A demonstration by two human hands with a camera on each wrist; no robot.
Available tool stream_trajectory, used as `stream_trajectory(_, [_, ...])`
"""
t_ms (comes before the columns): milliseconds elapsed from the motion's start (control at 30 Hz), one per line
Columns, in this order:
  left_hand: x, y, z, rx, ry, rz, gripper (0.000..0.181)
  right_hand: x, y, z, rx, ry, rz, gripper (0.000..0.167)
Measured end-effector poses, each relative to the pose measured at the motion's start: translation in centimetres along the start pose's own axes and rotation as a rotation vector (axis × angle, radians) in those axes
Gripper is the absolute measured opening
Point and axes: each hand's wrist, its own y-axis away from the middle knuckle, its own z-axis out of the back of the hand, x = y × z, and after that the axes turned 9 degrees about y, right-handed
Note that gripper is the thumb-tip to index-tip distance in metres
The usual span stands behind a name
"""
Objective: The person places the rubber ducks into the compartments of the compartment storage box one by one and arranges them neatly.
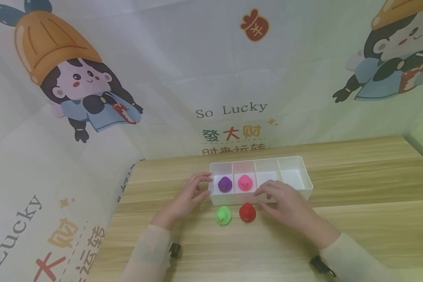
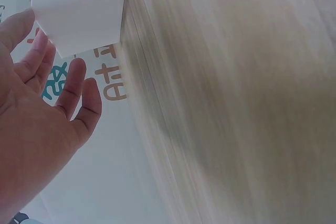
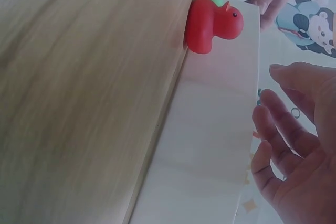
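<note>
A white box [image 1: 218, 200] with dividers holds a purple duck [image 1: 225, 184] in its leftmost compartment and a pink duck [image 1: 245, 183] in the one beside it. In front of the box, on the table, sit a green duck [image 1: 223, 216] and a red duck [image 1: 247, 212]. My left hand [image 1: 188, 196] is at the box's left end, fingertips at its wall; in the left wrist view its fingers are loosely bent. Over the front rim, right of the red duck, hovers my right hand [image 1: 285, 201], fingers relaxed and holding nothing. In the right wrist view, the red duck stands close against the box.
The wood-grain table [image 1: 366, 176] meets a printed cloth backdrop [image 1: 183, 78] behind the box, and cloth also hangs at the left. The box's two right compartments [image 1: 291, 178] show bare floor where visible. A dark strap piece [image 1: 175, 250] sits at the left wrist.
</note>
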Motion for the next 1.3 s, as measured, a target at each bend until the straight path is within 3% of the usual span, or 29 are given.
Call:
stream_trajectory(400, [0.0,0.0,-0.1,0.008,0.005,0.008,0.035,0.9,0.3,-0.5,0.05,-0.046,-0.013,0.027])
stream_trajectory(633, [0.0,0.1,-0.1,0.007,0.011,0.028,0.035,1.4,0.4,-0.7,0.098,-0.021,-0.044,0.032])
stream_trajectory(1300, [0.1,0.1,-0.2,-0.008,0.004,-0.003,0.034,2.3,0.2,-1.3,0.171,0.006,-0.058,0.035])
